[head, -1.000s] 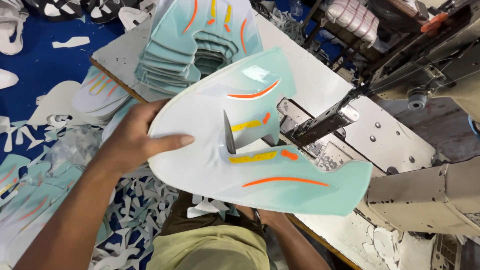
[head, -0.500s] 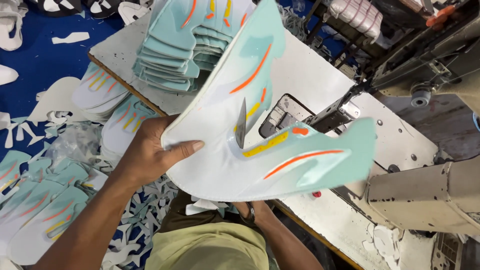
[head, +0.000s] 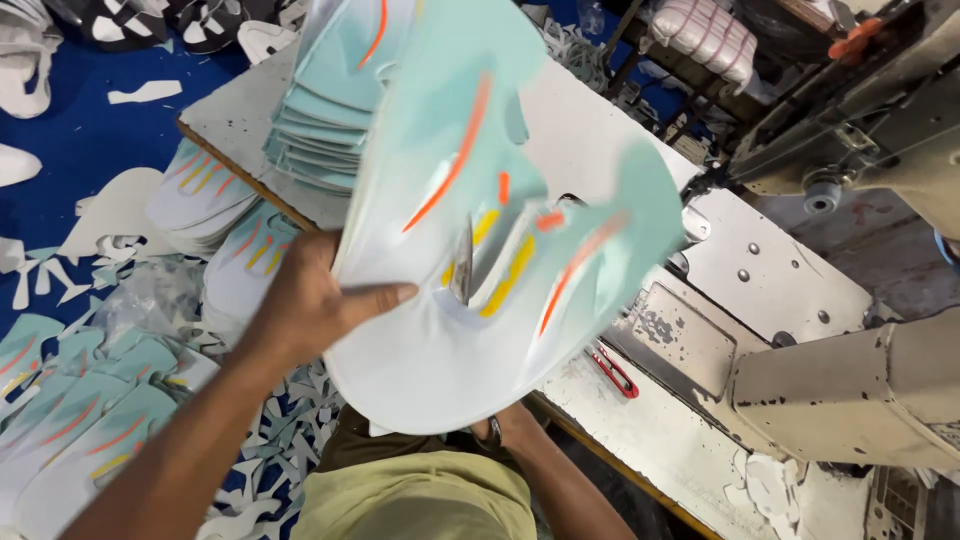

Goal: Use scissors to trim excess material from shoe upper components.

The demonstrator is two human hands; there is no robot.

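The left hand gripped the mint-and-white shoe upper panel, lifted above the tabletop beside the sewing machine; the right hand (mostly hidden beneath) apparently held its near edge, grip unclear. Judged mid-transfer; placing it needs a steady, flat set-down.

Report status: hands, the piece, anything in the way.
Left hand grips the mint shoe upper panel at its edge. Right hand mostly hidden beneath it, grip unclear. Panel lifted above the sewing machine bed, blurred; stack of matching panels behind.
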